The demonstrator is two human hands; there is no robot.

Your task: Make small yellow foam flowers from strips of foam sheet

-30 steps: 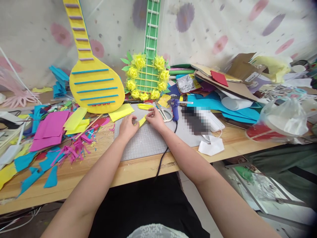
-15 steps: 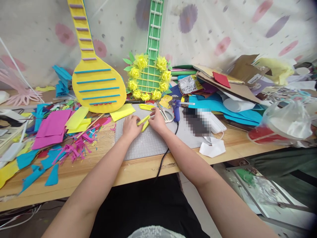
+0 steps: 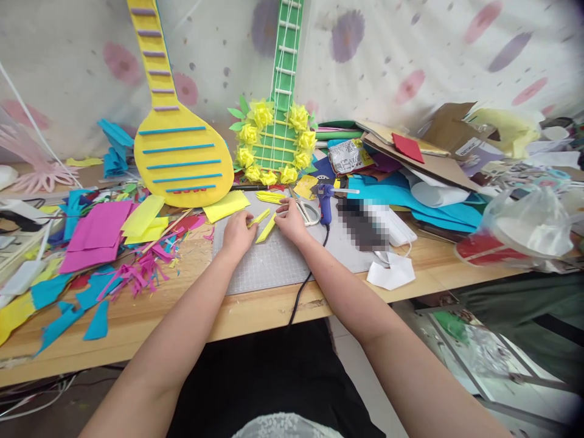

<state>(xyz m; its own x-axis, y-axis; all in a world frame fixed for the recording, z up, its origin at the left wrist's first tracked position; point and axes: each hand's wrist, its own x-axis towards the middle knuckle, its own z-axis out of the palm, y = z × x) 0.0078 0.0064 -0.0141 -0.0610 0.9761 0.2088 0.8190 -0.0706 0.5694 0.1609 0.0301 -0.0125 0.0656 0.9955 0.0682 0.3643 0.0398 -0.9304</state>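
Note:
My left hand is closed on a narrow yellow paper strip that sticks out past its fingertips to the right. Close beside it, my right hand pinches a second yellow strip, which slants down to the left. A small gap parts the two strips. Both hands are over a grey cutting mat. Just beyond them lies a bundle of thin yellow strips. White-handled scissors rest by my right hand, partly hidden, and a purple glue gun lies right of them.
A yellow paper guitar and a green one with yellow flowers lean at the back. Magenta sheets and paper scraps cover the left side. Blue paper, cardboard and a bagged red tub fill the right. A black cord crosses the mat.
The yellow paper between my hands now shows as two separate strips. My left hand has shifted slightly left, away from my right hand, which stays almost in place.

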